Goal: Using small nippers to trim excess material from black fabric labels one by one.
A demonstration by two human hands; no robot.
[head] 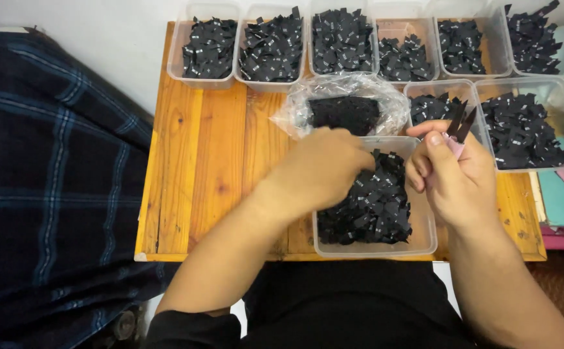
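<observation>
My left hand (321, 171) reaches into a clear plastic tub (424, 242) at the front of a wooden table, its fingers closed among a heap of small black fabric labels (376, 210). What the fingertips grip is hidden by the back of the hand. My right hand (453, 174) hovers over the tub's right rim and holds small thread snips (460, 126) with pink handles and dark blades pointing up.
A crumpled clear plastic bag (347, 103) with a black bundle lies behind the tub. Several clear tubs (207, 48) of black labels line the back and right of the wooden table (198, 161). Dark plaid cloth (49, 181) covers the left.
</observation>
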